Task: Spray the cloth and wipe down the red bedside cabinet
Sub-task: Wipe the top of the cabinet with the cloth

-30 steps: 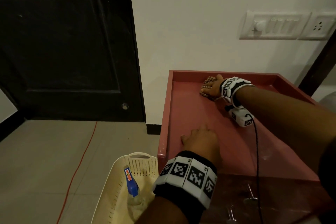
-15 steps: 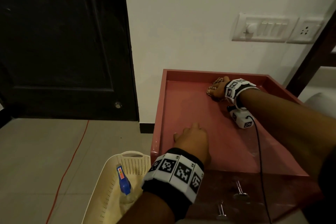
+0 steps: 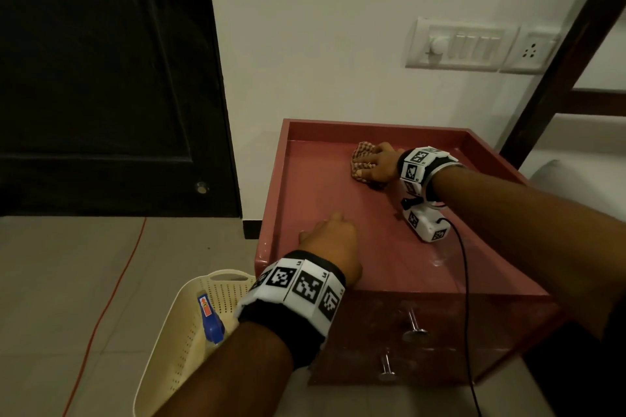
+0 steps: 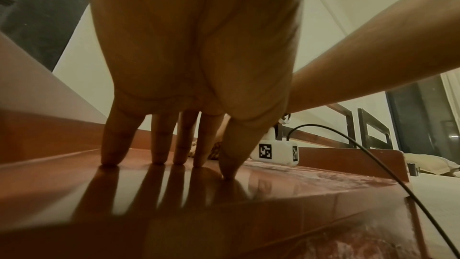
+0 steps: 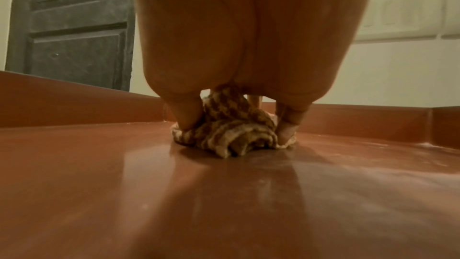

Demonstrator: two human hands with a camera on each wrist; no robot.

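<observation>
The red bedside cabinet (image 3: 338,206) has a tray-like top with a raised rim. A crumpled brown-and-cream checked cloth (image 3: 364,150) (image 5: 231,131) lies on the far part of the top. My right hand (image 3: 372,164) (image 5: 239,129) presses down on the cloth, thumb and fingers curled round its bunched folds. My left hand (image 3: 330,240) (image 4: 174,161) rests on the near left of the top, straight fingertips (image 4: 109,161) touching the glossy surface and holding nothing. The spray bottle (image 3: 210,320), blue-headed, lies in the cream basket (image 3: 176,332) on the floor.
A white wall with a switch panel (image 3: 460,44) and a socket stands behind the cabinet. A dark door (image 3: 101,78) is at the left, and a red cord (image 3: 111,291) runs over the tiled floor. Two metal drawer knobs (image 3: 415,332) project from the cabinet front. A black cable (image 3: 467,298) trails off my right wrist.
My right hand moved the cloth right along the back rim half a second ago, then left and slightly nearer now. The left hand has stayed planted on the top.
</observation>
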